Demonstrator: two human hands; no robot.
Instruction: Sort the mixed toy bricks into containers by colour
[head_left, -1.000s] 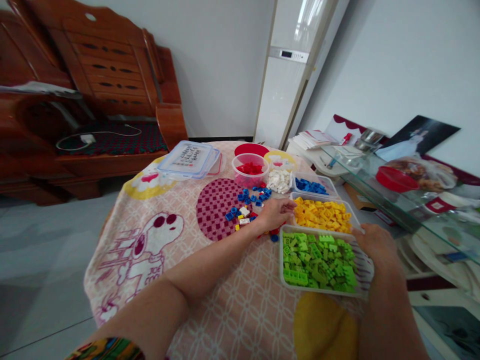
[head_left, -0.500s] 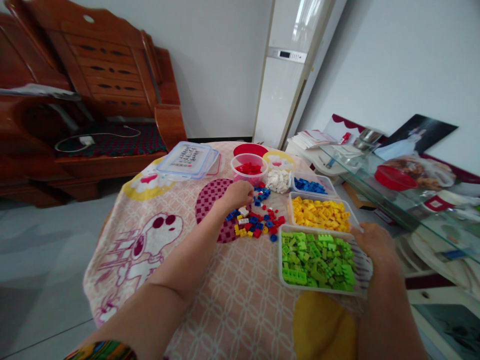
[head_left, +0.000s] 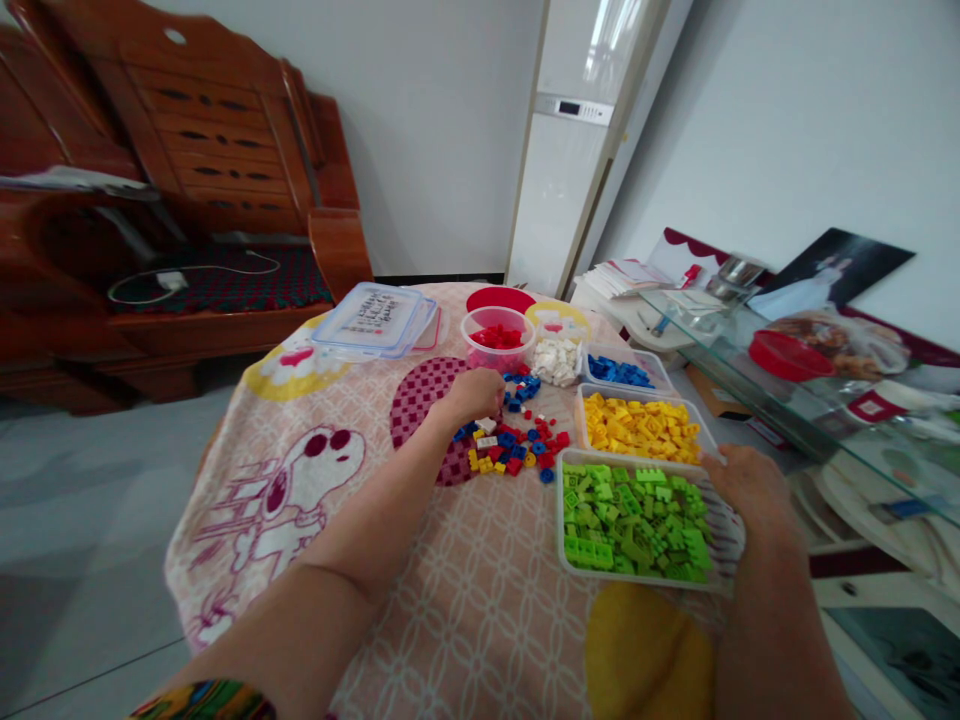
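Observation:
My left hand (head_left: 478,394) is over the far side of a pile of loose mixed toy bricks (head_left: 514,450), its fingers curled and pointing down. What lies between its fingertips is hidden. Just beyond it stands a round clear tub of red bricks (head_left: 498,338), with a heap of white bricks (head_left: 556,362) beside it. My right hand (head_left: 750,490) has its fingers closed at the near right corner of the clear box of yellow bricks (head_left: 641,427). Under that hand's wrist lies the right end of the box of green bricks (head_left: 637,520).
A box of blue bricks (head_left: 619,371) stands behind the yellow one. Stacked plastic lids (head_left: 375,318) lie at the table's far left, and a red lid (head_left: 500,299) at the back. A glass shelf unit (head_left: 795,420) borders the right, a wooden bench (head_left: 225,180) the left.
My left hand has dipped slightly and shifted a little left and nearer over the loose bricks. My right hand stays at the corner of the yellow box.

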